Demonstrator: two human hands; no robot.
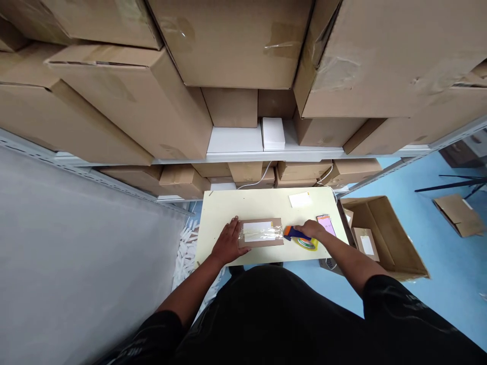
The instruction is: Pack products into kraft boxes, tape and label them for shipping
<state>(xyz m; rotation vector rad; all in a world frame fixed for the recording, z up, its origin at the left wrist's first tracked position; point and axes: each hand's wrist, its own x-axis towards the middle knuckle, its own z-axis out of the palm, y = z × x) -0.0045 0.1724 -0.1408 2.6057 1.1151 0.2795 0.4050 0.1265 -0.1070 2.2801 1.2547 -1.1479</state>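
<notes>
On the pale yellow table [220,208] lies a small cardboard box [262,221] with a white label [253,231] on top. Clear tape runs lengthwise across the label and shines in the light. My left hand [229,241] rests on the box's left end, fingers stretched out and thumb along the near edge. At the box's right end, my right hand [310,229] is wrapped round the handle of a blue and orange tape gun [292,233] with a yellow-rimmed roll. The tape gun's head is close to the box's right edge; whether they touch I cannot tell.
A phone [326,224] with a lit screen and a white paper [300,199] lie on the table. Right of it, a large open carton [395,238] holds labelled boxes. Shelves [236,144] packed with cartons rise behind. Paper strips [185,253] litter the floor at left.
</notes>
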